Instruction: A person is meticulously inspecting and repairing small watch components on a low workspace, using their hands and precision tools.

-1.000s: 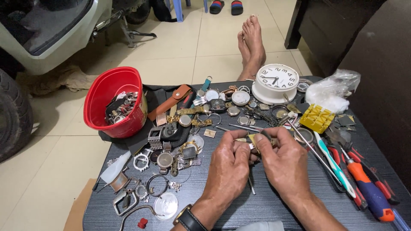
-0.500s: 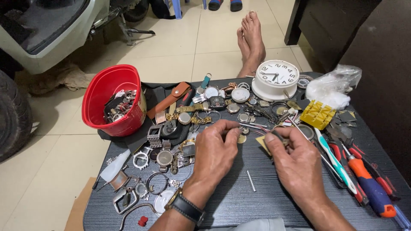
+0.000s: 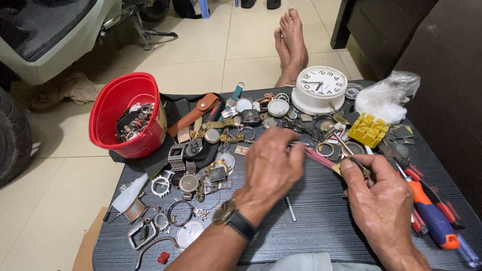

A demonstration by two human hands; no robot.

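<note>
Since 1 s ago the hands have been pulled apart: left hand (image 3: 271,163), fingers loosely curled w/ nothing seen in them, is stretched far toward the watch parts (image 3: 236,128). A small metal tool (image 3: 351,155) is kept pinched in the closed right hand (image 3: 381,200) at near right; another piece looks to be sought

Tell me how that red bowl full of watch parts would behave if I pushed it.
The red bowl already sits tilted on the edge of a black cloth, so it would probably rock or tip. Its loose metal watch parts likely add weight and could shift or spill. The plastic looks smooth, perhaps slippery.
</note>
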